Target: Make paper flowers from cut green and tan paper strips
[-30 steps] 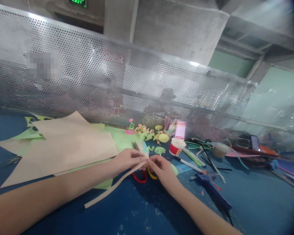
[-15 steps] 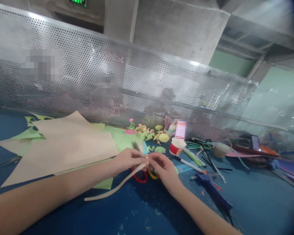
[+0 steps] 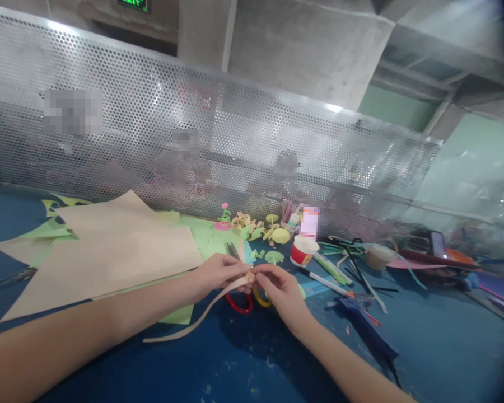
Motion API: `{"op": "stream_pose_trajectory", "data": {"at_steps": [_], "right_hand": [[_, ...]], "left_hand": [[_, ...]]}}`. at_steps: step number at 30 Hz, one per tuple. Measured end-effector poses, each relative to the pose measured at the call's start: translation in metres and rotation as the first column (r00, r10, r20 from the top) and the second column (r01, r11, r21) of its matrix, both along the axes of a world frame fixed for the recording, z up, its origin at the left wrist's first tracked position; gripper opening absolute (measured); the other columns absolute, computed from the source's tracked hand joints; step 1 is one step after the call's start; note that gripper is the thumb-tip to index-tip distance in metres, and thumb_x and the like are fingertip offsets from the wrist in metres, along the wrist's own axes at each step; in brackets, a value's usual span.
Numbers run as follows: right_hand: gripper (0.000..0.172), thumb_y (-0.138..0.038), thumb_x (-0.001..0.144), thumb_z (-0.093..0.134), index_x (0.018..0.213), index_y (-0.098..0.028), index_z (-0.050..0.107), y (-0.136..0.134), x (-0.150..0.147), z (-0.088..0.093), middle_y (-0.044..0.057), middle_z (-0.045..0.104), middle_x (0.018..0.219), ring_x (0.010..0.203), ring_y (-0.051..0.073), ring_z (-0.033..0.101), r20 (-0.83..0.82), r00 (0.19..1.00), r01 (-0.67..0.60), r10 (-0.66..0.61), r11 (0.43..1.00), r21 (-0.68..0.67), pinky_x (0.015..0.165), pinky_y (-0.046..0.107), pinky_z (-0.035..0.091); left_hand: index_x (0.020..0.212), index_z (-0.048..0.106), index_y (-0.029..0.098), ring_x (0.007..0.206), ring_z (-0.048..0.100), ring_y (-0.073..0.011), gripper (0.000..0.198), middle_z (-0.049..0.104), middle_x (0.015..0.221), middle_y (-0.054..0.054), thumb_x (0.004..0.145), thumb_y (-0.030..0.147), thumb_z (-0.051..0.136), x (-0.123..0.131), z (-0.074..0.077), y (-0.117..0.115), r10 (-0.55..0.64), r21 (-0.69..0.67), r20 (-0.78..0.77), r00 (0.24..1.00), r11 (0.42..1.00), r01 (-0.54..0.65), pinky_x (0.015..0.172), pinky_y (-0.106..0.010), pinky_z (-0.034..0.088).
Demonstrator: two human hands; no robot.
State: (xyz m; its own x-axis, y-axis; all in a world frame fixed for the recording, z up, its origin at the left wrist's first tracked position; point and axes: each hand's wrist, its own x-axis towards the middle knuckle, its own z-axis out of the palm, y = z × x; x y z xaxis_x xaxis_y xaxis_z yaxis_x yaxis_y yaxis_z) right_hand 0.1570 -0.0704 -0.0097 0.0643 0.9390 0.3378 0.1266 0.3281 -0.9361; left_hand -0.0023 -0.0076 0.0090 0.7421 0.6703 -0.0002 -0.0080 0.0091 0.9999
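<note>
A long, narrow strip of pale peach paper (image 3: pixel 201 320) curves down to the left from my fingertips, its free end hanging over the blue table. My left hand (image 3: pixel 224 274) pinches the strip near its upper end. Fingertips of my right hand (image 3: pixel 279 285) close on the same end, where the paper looks curled into a small roll, partly hidden by the fingers. Just below and behind my hands lie scissors with a red and a yellow handle loop (image 3: pixel 240 305), their blades pointing away.
Large peach paper sheets (image 3: pixel 121 252) over green paper lie left. Behind my hands stand small paper shapes (image 3: pixel 281 236) and a red-and-white cup (image 3: pixel 304 251). To the right are a white pen (image 3: pixel 325 281) and a blue glue gun (image 3: pixel 365 327) with its cord. A perforated metal screen (image 3: pixel 243 140) borders the table.
Both hands stay in nearly the same place, still pinching the strip's end. The strip's loose tail has shifted very slightly left and up.
</note>
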Motion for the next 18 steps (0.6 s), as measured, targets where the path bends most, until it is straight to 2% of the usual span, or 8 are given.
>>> {"op": "stream_pose_trajectory", "data": {"at_steps": [3, 6, 11, 18], "right_hand": [[0.025, -0.04, 0.073, 0.06, 0.084, -0.018, 0.062, 0.001, 0.0, -0.001, 0.003, 0.063, 0.074, 0.069, 0.016, 0.059, -0.043, 0.999, -0.015, 0.013, 0.999, -0.028, 0.071, 0.033, 0.049], [0.026, -0.041, 0.072, 0.061, 0.085, -0.018, 0.061, 0.003, 0.001, -0.003, 0.002, 0.062, 0.072, 0.068, 0.016, 0.058, -0.02, 1.0, 0.013, -0.014, 0.999, -0.036, 0.068, 0.03, 0.048], [0.026, -0.042, 0.069, 0.063, 0.074, -0.017, 0.059, 0.005, 0.002, -0.003, -0.001, 0.056, 0.063, 0.059, 0.012, 0.051, 0.038, 0.998, 0.047, -0.046, 0.998, -0.037, 0.058, 0.025, 0.042], [0.027, -0.043, 0.069, 0.063, 0.069, -0.017, 0.056, 0.001, -0.001, 0.0, -0.004, 0.048, 0.056, 0.053, 0.009, 0.043, 0.013, 0.999, 0.033, -0.032, 0.997, -0.074, 0.05, 0.022, 0.035]], "left_hand": [[0.076, 0.067, 0.012, 0.065, 0.06, -0.0146, 0.031, 0.067, 0.068, -0.005, 0.069, 0.041, 0.06, 0.0, 0.0, 0.0, -0.007, 0.039, -0.01, 1.0, 0.999, 0.007, 0.061, -0.022, 0.043], [0.075, 0.067, 0.012, 0.066, 0.06, -0.0148, 0.029, 0.067, 0.069, -0.005, 0.07, 0.039, 0.059, -0.001, 0.0, -0.001, 0.013, 0.08, -0.022, 1.0, 0.997, -0.011, 0.059, -0.021, 0.042], [0.074, 0.067, 0.013, 0.065, 0.059, -0.0152, 0.03, 0.068, 0.072, -0.005, 0.071, 0.04, 0.057, -0.001, 0.001, -0.003, 0.051, 0.168, -0.07, 0.996, 0.985, -0.039, 0.055, -0.021, 0.041], [0.081, 0.067, 0.014, 0.073, 0.061, -0.0186, 0.031, 0.069, 0.077, -0.006, 0.067, 0.042, 0.062, 0.0, -0.006, 0.007, 0.074, 0.267, -0.085, 0.994, 0.962, -0.049, 0.064, -0.025, 0.044]]}}
